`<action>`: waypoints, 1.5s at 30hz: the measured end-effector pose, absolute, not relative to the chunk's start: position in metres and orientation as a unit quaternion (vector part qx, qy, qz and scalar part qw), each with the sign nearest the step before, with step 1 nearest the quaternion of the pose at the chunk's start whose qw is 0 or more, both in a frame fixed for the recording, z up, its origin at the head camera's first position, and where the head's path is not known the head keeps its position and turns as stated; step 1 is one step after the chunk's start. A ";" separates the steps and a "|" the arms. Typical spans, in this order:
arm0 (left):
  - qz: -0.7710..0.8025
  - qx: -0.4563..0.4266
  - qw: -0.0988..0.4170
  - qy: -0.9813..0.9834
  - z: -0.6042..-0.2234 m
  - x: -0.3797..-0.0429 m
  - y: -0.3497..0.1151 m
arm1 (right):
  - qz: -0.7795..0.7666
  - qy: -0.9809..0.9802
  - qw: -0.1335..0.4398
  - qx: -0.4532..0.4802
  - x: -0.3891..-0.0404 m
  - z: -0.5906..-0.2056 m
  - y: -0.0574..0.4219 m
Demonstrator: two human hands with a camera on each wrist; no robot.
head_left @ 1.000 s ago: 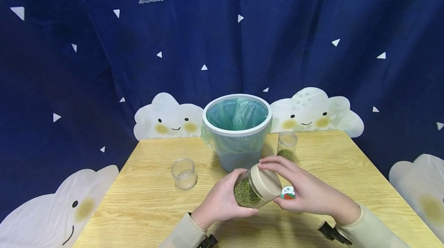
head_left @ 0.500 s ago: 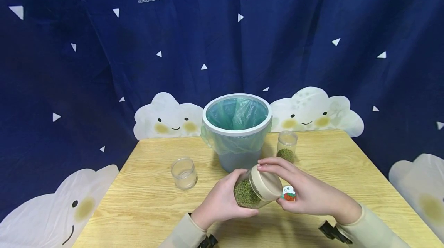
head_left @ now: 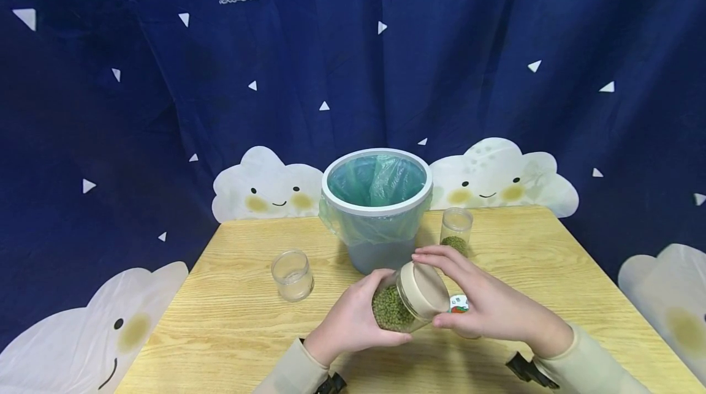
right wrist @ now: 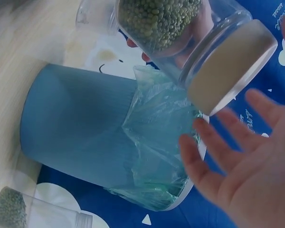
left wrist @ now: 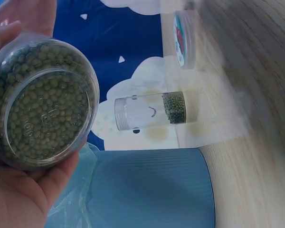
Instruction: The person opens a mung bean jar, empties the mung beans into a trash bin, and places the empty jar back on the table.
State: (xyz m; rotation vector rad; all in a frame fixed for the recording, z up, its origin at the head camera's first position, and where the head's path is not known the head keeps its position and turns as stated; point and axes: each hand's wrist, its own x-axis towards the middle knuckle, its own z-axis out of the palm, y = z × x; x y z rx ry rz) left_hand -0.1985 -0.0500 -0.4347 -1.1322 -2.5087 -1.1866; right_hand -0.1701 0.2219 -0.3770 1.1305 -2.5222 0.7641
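A clear jar (head_left: pixel 391 308) of green mung beans is held tilted above the table, its beige lid (head_left: pixel 427 295) facing up and right. My left hand (head_left: pixel 353 315) grips the jar's body from the left; the left wrist view shows its bean-covered base, with the palm and fingers around it. Beside the lid is my right hand (head_left: pixel 491 305), its fingers spread. In the right wrist view these fingers (right wrist: pixel 235 126) look loosely bent and apart from the lid, pinching nothing. A small round container (left wrist: pixel 186 40) with a red picture on top stands behind the right hand, partly hidden.
A bin (head_left: pixel 380 241) lined with a green plastic bag stands at the back middle. To its right is a tall clear jar (head_left: pixel 456 231) partly filled with green beans. A clear glass cup (head_left: pixel 292 277) sits at left. Behind the table (head_left: pixel 231 333) hangs a blue curtain (head_left: pixel 353 45).
The right hand's fingers moved slightly around the lid, the thumb shifting left and the fingers spreading wider. The left hand and the jar have hardly moved.
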 end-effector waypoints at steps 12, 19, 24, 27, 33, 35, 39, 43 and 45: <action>-0.389 -0.363 0.069 -0.844 -0.434 -0.197 -0.049 | 0.243 -0.904 0.164 0.312 -0.163 -0.381 0.211; -0.386 -0.363 0.067 -0.846 -0.434 -0.197 -0.049 | 0.244 -0.899 0.159 0.329 -0.162 -0.382 0.214; -0.378 -0.369 0.070 -0.846 -0.434 -0.197 -0.049 | 0.246 -0.893 0.143 0.347 -0.162 -0.379 0.217; -0.377 -0.370 0.070 -0.846 -0.434 -0.197 -0.049 | 0.249 -0.891 0.141 0.352 -0.162 -0.378 0.217; -0.381 -0.372 0.069 -0.844 -0.434 -0.197 -0.048 | 0.250 -0.888 0.150 0.356 -0.163 -0.378 0.218; -0.382 -0.372 0.069 -0.843 -0.434 -0.197 -0.048 | 0.251 -0.888 0.149 0.355 -0.163 -0.378 0.219; -0.388 -0.369 0.066 -0.842 -0.434 -0.198 -0.049 | 0.250 -0.889 0.155 0.351 -0.164 -0.376 0.221; -0.397 -0.351 0.058 -0.846 -0.434 -0.199 -0.050 | 0.247 -0.892 0.169 0.338 -0.164 -0.374 0.225; -0.401 -0.340 0.056 -0.849 -0.433 -0.199 -0.050 | 0.245 -0.894 0.175 0.333 -0.165 -0.373 0.228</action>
